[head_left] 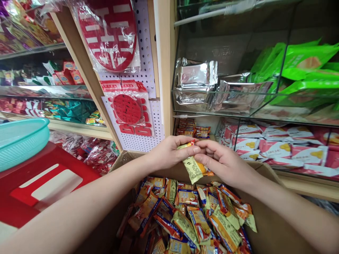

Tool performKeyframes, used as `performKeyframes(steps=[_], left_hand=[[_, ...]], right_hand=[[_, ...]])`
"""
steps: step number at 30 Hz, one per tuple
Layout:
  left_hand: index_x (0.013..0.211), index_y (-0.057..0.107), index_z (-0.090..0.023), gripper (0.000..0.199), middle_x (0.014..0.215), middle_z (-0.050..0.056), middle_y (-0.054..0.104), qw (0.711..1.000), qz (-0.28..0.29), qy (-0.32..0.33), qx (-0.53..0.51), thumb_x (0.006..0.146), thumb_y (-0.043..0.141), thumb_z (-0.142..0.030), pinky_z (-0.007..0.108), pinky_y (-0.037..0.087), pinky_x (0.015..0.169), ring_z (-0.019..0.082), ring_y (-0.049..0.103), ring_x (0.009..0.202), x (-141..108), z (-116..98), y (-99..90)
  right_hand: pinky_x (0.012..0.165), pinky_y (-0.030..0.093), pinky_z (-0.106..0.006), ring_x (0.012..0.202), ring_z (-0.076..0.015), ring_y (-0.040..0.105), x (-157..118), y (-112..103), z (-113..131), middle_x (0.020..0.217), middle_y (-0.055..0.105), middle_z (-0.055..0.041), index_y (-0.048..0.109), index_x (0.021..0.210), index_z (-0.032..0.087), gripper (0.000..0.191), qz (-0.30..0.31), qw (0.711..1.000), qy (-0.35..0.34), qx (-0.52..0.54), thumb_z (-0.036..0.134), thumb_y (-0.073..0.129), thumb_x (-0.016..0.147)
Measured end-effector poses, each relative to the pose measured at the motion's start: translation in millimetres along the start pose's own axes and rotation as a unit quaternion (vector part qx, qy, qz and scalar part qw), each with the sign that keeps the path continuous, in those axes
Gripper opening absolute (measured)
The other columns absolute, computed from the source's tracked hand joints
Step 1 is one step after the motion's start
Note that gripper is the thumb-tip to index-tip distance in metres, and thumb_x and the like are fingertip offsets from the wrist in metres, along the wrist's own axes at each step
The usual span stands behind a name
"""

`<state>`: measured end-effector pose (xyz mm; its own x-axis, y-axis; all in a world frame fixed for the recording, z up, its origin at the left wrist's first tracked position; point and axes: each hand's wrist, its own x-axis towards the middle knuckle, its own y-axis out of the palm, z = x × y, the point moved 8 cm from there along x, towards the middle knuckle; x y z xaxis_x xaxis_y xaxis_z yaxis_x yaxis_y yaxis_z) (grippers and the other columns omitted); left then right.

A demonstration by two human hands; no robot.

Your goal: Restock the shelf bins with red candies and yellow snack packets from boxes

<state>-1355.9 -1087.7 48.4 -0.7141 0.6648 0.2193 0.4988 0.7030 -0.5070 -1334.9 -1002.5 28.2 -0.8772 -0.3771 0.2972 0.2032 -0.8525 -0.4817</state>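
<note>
Both my hands meet above an open cardboard box filled with small wrapped snack packets in orange, yellow and blue. My left hand is closed around a few of these snack packets, one showing its pale yellow printed side. My right hand presses against the same bunch from the other side, thumb and fingers bent around it. How many packets are between the hands is hidden by the fingers. Just behind the hands, similar orange packets lie in a low shelf compartment.
Glass-fronted shelves on the right hold silver packets, green bags and red-and-white packets. Red decorations hang on a pegboard ahead. At the left, a turquoise basket rests on a red box, with more snack shelves behind.
</note>
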Motion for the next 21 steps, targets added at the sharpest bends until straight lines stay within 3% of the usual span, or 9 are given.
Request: performKeyframes(steps=[5, 8, 11, 14, 18, 21], left_hand=[[0.088, 0.055, -0.013, 0.028, 0.073, 0.001, 0.059, 0.980, -0.113, -0.059, -0.156, 0.071, 0.057, -0.034, 0.022, 0.042, 0.062, 0.009, 0.053, 0.064, 1.3, 18.3, -10.2], [0.089, 0.053, -0.015, 0.027, 0.071, -0.001, 0.058, 0.950, -0.139, -0.073, -0.270, 0.069, 0.060, -0.032, 0.022, 0.044, 0.059, 0.008, 0.054, 0.061, 0.7, 20.8, -12.4], [0.087, 0.055, -0.017, 0.022, 0.081, 0.001, 0.060, 0.928, -0.131, -0.085, -0.339, 0.068, 0.062, -0.026, 0.026, 0.047, 0.063, 0.010, 0.057, 0.067, 0.8, 19.0, -12.3], [0.087, 0.057, -0.017, 0.017, 0.090, 0.003, 0.060, 0.912, -0.114, -0.089, -0.384, 0.071, 0.059, -0.022, 0.027, 0.047, 0.069, 0.012, 0.057, 0.078, 0.8, 15.2, -11.6], [0.097, 0.054, -0.016, 0.026, 0.106, 0.007, 0.054, 0.912, -0.075, -0.125, -0.383, 0.076, 0.052, -0.031, 0.029, 0.048, 0.072, 0.016, 0.055, 0.091, -0.4, 15.5, -4.6], [0.102, 0.049, -0.017, 0.036, 0.110, 0.007, 0.052, 0.928, -0.126, -0.090, -0.338, 0.068, 0.061, -0.019, 0.029, 0.046, 0.078, 0.017, 0.051, 0.098, -0.8, 14.8, -12.6]], right_hand=[[0.071, 0.048, -0.031, 0.083, -0.0159, 0.056, 5.7, -4.8, -5.9, 0.092, 0.057, -0.0052, 0.040, 0.103, 0.018, 0.043, -0.015, 0.995, 0.023, 0.096, 0.028, 0.061, 0.066], [0.067, 0.049, -0.031, 0.076, -0.0155, 0.058, 7.9, -19.0, -8.1, 0.087, 0.059, -0.0048, 0.042, 0.102, 0.017, 0.047, -0.063, 0.990, 0.043, 0.119, 0.030, 0.064, 0.063], [0.055, 0.048, -0.027, 0.062, -0.0133, 0.056, 7.3, -29.3, -10.3, 0.078, 0.060, -0.0036, 0.051, 0.090, 0.016, 0.036, -0.094, 0.990, 0.058, 0.082, 0.035, 0.064, 0.062], [0.055, 0.047, -0.027, 0.063, -0.0136, 0.055, 3.4, -39.1, -3.4, 0.079, 0.060, -0.0031, 0.053, 0.085, 0.018, 0.027, -0.145, 0.989, 0.006, 0.020, 0.035, 0.061, 0.066], [0.075, 0.044, -0.033, 0.085, -0.0177, 0.053, -5.7, -43.0, 20.6, 0.090, 0.057, -0.0049, 0.053, 0.087, 0.021, 0.015, -0.191, 0.966, -0.128, -0.116, 0.024, 0.055, 0.072], [0.089, 0.036, -0.037, 0.103, -0.0195, 0.045, -7.7, -36.4, 30.4, 0.105, 0.051, -0.0060, 0.055, 0.085, 0.021, 0.015, -0.166, 0.958, -0.179, -0.150, 0.021, 0.056, 0.070]])
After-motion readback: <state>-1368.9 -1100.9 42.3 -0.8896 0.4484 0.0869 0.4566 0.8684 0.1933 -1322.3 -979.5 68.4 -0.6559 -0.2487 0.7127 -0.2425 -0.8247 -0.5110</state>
